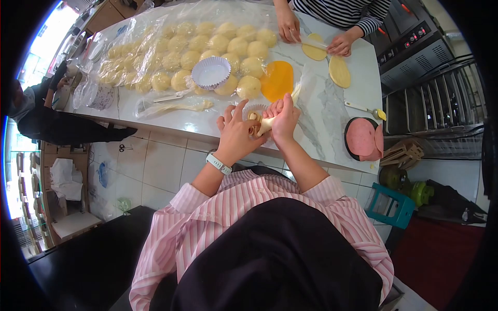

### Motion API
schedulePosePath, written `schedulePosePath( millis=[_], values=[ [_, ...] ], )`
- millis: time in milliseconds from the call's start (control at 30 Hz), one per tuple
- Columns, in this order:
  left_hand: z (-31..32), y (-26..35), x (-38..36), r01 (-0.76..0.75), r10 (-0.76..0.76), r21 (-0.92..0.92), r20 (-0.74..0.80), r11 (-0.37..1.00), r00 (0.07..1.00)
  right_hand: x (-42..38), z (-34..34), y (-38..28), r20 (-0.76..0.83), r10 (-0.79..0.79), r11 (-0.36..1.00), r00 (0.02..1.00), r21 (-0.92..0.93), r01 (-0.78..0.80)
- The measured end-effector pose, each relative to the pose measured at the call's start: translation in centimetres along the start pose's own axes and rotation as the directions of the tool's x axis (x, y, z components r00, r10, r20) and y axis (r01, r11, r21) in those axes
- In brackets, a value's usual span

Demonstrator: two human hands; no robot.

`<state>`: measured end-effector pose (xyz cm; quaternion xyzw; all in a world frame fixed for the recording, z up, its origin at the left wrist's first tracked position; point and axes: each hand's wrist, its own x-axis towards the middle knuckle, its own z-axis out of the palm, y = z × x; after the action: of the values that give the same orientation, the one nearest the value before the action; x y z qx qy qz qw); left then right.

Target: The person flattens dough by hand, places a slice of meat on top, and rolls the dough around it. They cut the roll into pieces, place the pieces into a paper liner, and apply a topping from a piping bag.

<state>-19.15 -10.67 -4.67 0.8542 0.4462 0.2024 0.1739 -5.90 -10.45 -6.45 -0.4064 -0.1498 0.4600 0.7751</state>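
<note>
My right hand point(284, 122) is wrapped round a piping bag point(266, 125) of pale filling, its twisted plastic top rising above my fist. My left hand point(234, 136) is at the bag's lower end, thumb and index finger curled round the tip, other fingers raised apart. Just behind the tip sits a white fluted paper cup point(249, 110), partly hidden by my hands, with something pale and brown in it. Another clear bag point(179, 107) with pale filling lies left of my hands. A stack of paper cups point(211, 72) rests on the plastic-covered dough balls point(198, 43).
An orange scraper point(277, 82) lies behind my right hand. Across the marble table point(311, 122), a co-worker's hands point(340, 45) roll flat dough point(314, 47). Another dough oval point(340, 72), a spoon point(365, 110) and sliced meat point(361, 137) are at right. A person stands far left.
</note>
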Motion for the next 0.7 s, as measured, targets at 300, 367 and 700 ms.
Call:
schedulePosePath(
  millis=[300, 367, 700],
  values=[
    [0.5, -0.1, -0.2, -0.003, 0.003, -0.03, 0.003, 1.0, 1.0, 0.2, -0.4, 0.4, 0.034, -0.079, 0.995, 0.996, -0.063, 0.081],
    [0.4, 0.0, -0.2, -0.001, 0.001, -0.026, 0.01, 1.0, 1.0, 0.1, -0.8, 0.5, 0.089, -0.176, 0.976, 0.98, -0.115, 0.185],
    [-2.0, -2.7, -1.4, 0.061, -0.063, -0.028, -0.087, 0.998, 0.994, 0.6, 2.9, 0.3, 0.099, 0.012, 0.999, 0.995, 0.048, -0.017]
  ],
)
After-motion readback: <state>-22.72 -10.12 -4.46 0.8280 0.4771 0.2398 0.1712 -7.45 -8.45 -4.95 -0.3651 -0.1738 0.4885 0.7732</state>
